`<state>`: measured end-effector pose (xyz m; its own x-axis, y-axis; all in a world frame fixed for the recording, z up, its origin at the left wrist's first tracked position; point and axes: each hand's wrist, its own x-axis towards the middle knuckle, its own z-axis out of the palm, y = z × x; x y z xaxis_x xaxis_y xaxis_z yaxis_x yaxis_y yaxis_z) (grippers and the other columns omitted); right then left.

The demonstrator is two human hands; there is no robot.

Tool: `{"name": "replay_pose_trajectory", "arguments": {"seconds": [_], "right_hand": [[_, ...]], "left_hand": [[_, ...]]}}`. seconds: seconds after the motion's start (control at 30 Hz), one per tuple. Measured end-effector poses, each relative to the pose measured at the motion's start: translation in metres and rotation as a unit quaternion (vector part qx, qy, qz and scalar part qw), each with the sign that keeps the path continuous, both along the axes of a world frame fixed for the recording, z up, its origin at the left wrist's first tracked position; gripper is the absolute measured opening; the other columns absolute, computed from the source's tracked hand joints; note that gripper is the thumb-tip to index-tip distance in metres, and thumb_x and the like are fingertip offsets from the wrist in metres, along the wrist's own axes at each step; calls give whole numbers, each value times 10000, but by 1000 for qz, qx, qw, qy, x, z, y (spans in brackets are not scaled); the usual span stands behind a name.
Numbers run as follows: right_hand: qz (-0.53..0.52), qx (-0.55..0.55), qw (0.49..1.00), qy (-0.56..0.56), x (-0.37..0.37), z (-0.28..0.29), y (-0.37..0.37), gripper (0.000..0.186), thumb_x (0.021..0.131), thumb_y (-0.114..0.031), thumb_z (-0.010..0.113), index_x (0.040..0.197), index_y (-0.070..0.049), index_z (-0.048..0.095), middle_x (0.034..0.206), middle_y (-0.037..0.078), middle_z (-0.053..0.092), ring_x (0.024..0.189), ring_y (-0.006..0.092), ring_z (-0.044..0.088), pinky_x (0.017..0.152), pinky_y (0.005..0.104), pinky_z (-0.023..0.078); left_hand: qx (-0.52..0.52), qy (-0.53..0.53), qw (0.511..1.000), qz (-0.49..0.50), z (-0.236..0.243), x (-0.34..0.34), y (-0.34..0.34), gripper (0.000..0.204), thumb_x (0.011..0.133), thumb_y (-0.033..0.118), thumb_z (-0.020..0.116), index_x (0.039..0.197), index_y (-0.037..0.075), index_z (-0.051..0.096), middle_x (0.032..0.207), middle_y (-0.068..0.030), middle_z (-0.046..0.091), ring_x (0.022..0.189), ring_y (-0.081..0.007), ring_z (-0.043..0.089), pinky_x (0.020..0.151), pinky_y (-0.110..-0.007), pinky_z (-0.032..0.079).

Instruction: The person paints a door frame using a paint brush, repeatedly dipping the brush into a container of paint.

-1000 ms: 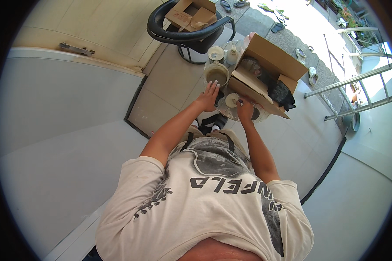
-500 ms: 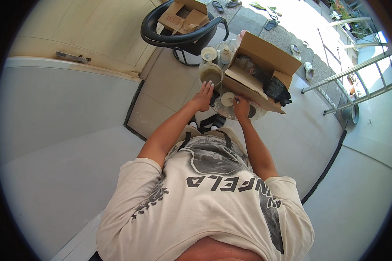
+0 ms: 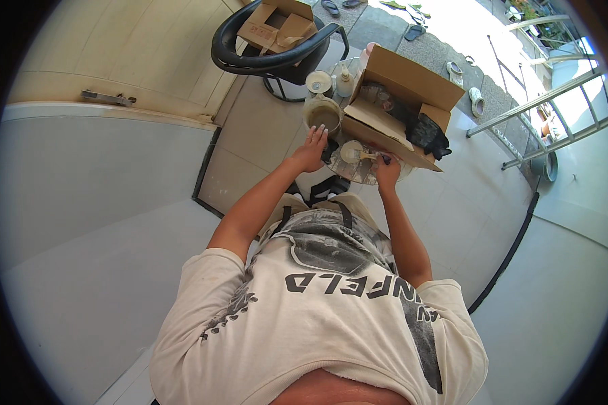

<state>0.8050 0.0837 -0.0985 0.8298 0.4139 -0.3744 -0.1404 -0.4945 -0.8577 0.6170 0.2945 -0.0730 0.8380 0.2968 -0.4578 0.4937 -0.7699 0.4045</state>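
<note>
My left hand (image 3: 311, 150) lies with its fingers stretched out, at the near rim of a beige pot (image 3: 326, 113) with greyish contents. A dark object (image 3: 329, 152), perhaps the pot's handle, shows beside the fingers. My right hand (image 3: 388, 174) is closed in a pinch around a small dark object (image 3: 386, 160), its kind unclear. Just left of those fingertips is a small round pale cup (image 3: 350, 152), with a pale strip (image 3: 369, 156) reaching from it toward them. All of this is on a small round clear-topped table (image 3: 358, 175).
An open cardboard box (image 3: 412, 74) stands on the table's right, a black cat-like shape (image 3: 429, 137) in it. Behind the pot are a white tub (image 3: 319, 82) and a pump bottle (image 3: 344, 81). A black chair (image 3: 250, 64) carries another box (image 3: 277, 28). A metal ladder (image 3: 540, 101) is at right.
My right hand has moved a little right, away from the pale cup, and the pale strip now shows between them. My left hand stays by the pot. The whole view has shifted slightly.
</note>
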Motion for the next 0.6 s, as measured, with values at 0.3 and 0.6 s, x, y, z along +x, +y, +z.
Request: {"name": "replay_pose_trajectory", "arguments": {"seconds": [0.3,0.6], "right_hand": [[-176,161,919,313,1,37,-49,269,1008,-162,623,1232,-13,607,1161,126,666,996,249,690,842,427,584],[-123,366,807,447,-42,93,-12,275,1062,-282,570,1244,-85,631,1205,35,696,1126,190,669,901,307,556]], "left_hand": [[-118,-206,966,106,36,-41,23,631,833,92,690,1435,52,505,1576,-176,409,1428,-378,434,1129,-497,420],[-241,-325,870,282,124,-126,90,403,934,49,586,1337,69,596,1308,-85,652,1144,-207,656,981,-383,514]]}}
